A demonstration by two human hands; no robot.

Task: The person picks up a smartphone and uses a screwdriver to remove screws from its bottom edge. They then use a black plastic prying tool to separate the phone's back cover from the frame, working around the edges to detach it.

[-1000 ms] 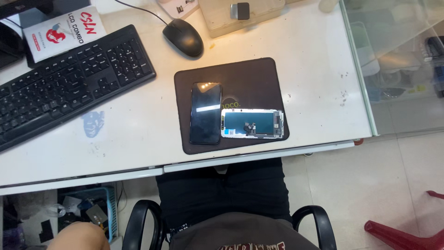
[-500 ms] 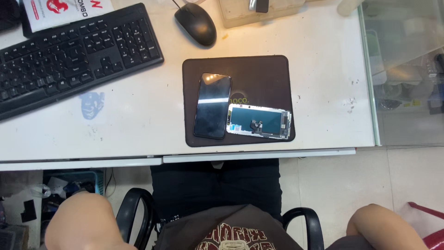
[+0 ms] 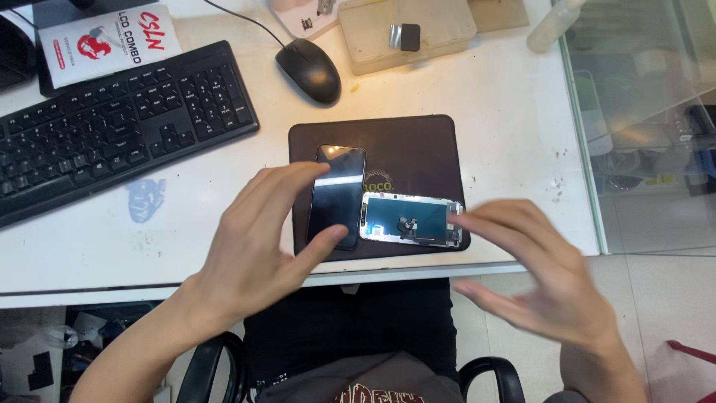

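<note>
Head view: dark phone (image 3: 337,195) and detached screen panel (image 3: 410,220) side by side on brown mat (image 3: 418,142) at counter (image 3: 507,97) front edge. Left hand (image 3: 257,250) over phone, right hand (image 3: 537,265) beside panel; both grips apart, empty. Judged: panel thin, light, fragile – take by long edges; phone glass slippery

A phone repair counter in a small shop: on the white worktop (image 3: 485,97) a dark rubber work mat (image 3: 418,142) carries a black smartphone (image 3: 339,186) and a detached phone display panel lying face-down (image 3: 406,220). A black computer keyboard (image 3: 112,127), black corded mouse (image 3: 309,69) and glass display case (image 3: 649,112) surround it.
</note>
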